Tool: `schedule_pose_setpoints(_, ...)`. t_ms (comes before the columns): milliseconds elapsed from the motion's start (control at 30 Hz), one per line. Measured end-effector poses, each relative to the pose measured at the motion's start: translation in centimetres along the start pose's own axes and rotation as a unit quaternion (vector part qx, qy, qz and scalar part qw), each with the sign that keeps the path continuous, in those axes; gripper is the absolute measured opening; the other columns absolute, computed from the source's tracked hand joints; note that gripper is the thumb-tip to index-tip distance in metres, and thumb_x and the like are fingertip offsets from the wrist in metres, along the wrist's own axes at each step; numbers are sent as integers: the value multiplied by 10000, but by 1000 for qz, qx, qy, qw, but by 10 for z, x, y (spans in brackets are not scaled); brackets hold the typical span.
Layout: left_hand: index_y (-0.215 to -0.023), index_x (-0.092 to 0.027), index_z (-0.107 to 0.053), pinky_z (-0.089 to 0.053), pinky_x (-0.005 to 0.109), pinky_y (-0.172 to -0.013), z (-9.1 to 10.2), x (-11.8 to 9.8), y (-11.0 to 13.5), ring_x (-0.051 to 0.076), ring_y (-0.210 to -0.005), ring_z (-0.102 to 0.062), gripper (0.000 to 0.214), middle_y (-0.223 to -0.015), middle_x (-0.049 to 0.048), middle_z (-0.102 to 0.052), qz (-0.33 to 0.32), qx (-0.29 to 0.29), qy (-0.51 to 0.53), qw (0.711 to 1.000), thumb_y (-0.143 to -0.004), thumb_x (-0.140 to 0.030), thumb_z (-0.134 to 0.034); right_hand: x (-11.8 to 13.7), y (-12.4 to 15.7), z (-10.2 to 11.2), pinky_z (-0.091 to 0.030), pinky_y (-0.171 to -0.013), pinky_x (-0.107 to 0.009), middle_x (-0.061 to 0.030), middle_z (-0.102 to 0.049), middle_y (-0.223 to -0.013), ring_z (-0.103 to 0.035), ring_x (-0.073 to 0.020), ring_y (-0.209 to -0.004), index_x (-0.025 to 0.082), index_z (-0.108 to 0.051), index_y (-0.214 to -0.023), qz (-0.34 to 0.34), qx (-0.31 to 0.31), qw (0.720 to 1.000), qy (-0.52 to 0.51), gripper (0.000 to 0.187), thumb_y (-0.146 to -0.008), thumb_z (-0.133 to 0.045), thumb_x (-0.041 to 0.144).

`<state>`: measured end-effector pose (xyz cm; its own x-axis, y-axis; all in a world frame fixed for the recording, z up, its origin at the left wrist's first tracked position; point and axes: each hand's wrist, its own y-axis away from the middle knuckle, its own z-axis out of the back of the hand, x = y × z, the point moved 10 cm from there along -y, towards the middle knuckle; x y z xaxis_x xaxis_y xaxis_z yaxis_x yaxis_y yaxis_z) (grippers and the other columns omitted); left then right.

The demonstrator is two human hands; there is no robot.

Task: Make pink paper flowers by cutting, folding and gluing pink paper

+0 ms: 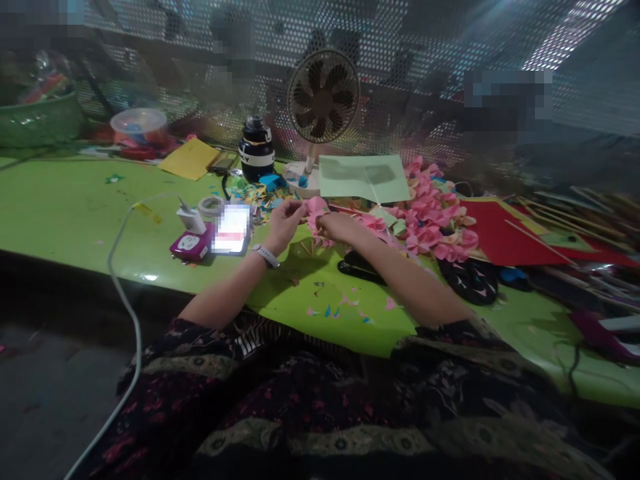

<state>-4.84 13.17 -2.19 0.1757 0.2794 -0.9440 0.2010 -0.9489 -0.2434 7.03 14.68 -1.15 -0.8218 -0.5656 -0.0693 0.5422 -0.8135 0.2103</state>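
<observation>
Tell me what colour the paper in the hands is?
Pink. The paper between left hand and right hand, head view.

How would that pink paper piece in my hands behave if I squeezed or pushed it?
The pink paper piece, pinched between the left hand and right hand, is probably very light and floppy. Its folds look thin, so it likely creases easily. Similar scraps lie flat nearby, so rolling seems unlikely.

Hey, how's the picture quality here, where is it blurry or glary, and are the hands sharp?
Head view: dim overall; the left hand and right hand, pinching a small pink paper piece, look soft but readable; the lit phone screen is blown out white; glare streaks the perforated metal wall top right; thin wooden sticks at the right edge smear.
</observation>
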Motion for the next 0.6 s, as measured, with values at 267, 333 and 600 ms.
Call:
schedule_pose_setpoints(267, -852, -165, -627, -563, 218, -670, -2, 1, 2, 94, -738, -666, 104, -799, 11, -688, 10, 2, 4, 1000, -875, -246, -688, 8, 1, 5, -469, -785, -326, -182, -744, -1090, -690, -289, -1009, 134, -736, -1037, -19, 3, 1000, -2, 222, -880, -580, 107)
schedule_pose_setpoints(333, -851, -167, -621, -568, 215, -671, -3, 1, 3, 94, -742, -672, 97, -798, 9, -687, 15, 4, 8, 1000, -879, -236, -683, 3, 3, 5, -460, -760, -315, -161, -740, -1118, -684, -283, -1014, 153, -733, -1035, -17, -3, 1000, -7, 219, -880, -581, 124)
schedule_pose_setpoints(600, -884, -168, -599, -597, 264, -724, -11, 3, 10, 101, -709, -689, 118, -802, 15, -694, 45, 25, 17, 999, -884, -231, -698, -29, 54, 28, -450, -735, -297, -63, -749, -889, -663, -200, -815, 175, -698, -861, 19, -187, 956, -224, 100, -858, -614, 229)
